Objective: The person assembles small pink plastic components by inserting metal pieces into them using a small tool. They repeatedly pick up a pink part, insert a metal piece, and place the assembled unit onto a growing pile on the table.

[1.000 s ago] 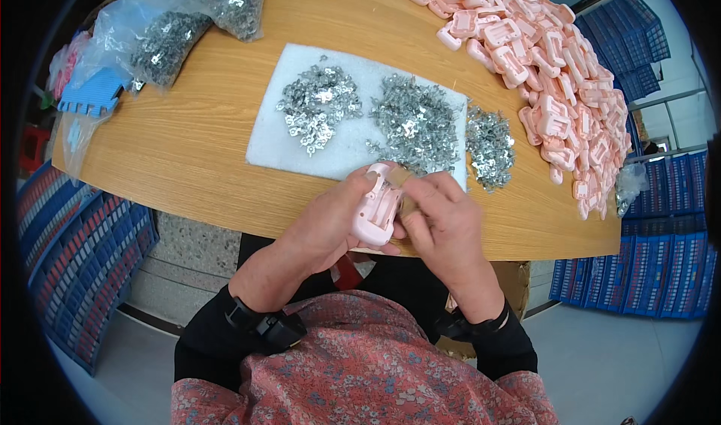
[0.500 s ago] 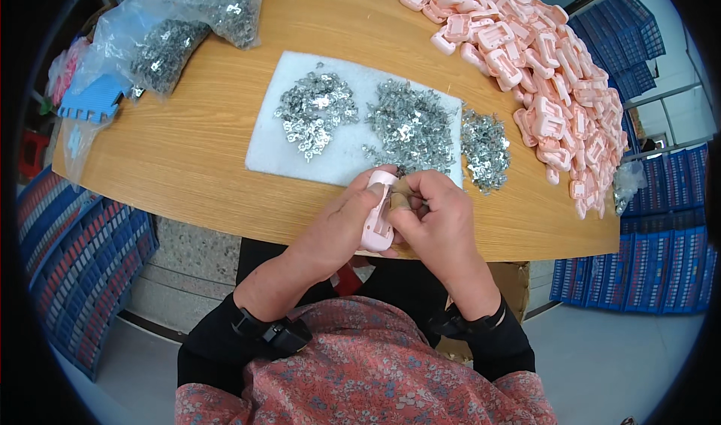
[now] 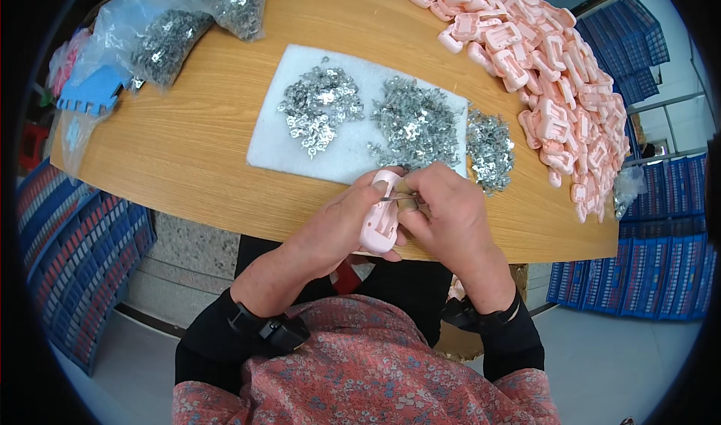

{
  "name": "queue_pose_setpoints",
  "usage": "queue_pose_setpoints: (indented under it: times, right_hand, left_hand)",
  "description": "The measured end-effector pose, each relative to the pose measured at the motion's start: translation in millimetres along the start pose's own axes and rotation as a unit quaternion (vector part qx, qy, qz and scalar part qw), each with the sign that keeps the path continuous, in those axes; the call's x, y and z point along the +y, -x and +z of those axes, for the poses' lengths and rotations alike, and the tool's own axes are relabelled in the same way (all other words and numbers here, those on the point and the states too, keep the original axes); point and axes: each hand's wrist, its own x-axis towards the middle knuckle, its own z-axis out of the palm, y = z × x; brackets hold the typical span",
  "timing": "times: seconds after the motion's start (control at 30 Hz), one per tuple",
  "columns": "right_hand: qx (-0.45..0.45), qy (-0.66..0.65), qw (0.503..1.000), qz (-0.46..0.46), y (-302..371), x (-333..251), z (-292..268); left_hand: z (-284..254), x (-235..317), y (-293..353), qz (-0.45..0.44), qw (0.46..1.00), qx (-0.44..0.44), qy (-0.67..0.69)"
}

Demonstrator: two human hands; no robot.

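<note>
My left hand (image 3: 338, 224) is closed around a pale pink plastic housing (image 3: 382, 230) with a long recess, holding it tilted at the table's near edge. The fingers of my right hand (image 3: 449, 207) pinch slim metal tweezers (image 3: 399, 197). Their tips reach over the recess in the upper part of the housing, close to my left thumb. Whether a small part sits between the tips is too fine to make out. Just beyond my hands, a white foam pad (image 3: 264, 143) bears a pile of flat metal clips (image 3: 312, 113) and a pile of small metal pieces (image 3: 415, 125).
Another heap of small metal pieces (image 3: 490, 151) lies right of the pad. Many pink housings (image 3: 556, 121) are heaped along the table's right side. Clear bags of metal parts (image 3: 169, 46) and a blue foam piece (image 3: 92, 91) lie far left. Blue racks (image 3: 90, 275) flank the table.
My right hand has shifted slightly right and turned, so the tweezers now show across the housing. My left hand still grips the housing in nearly the same place.
</note>
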Motion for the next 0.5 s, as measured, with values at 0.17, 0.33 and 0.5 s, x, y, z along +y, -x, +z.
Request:
queue_pose_setpoints:
  times: [0.17,0.33,0.5]
  right_hand:
    - [-0.015,-0.017,0.999,0.022,5,-2,-5]
    - [0.055,-0.088,0.989,0.103,15,0,-5]
    - [-0.053,-0.483,0.818,0.307,18,1,-5]
  left_hand:
    - [-2,0,-2,-0.007,1.0,0.008,0.027]
    - [-5,-2,-3,0.011,0.998,-0.022,0.05]
    - [-1,8,3,0.013,0.997,-0.062,0.035]
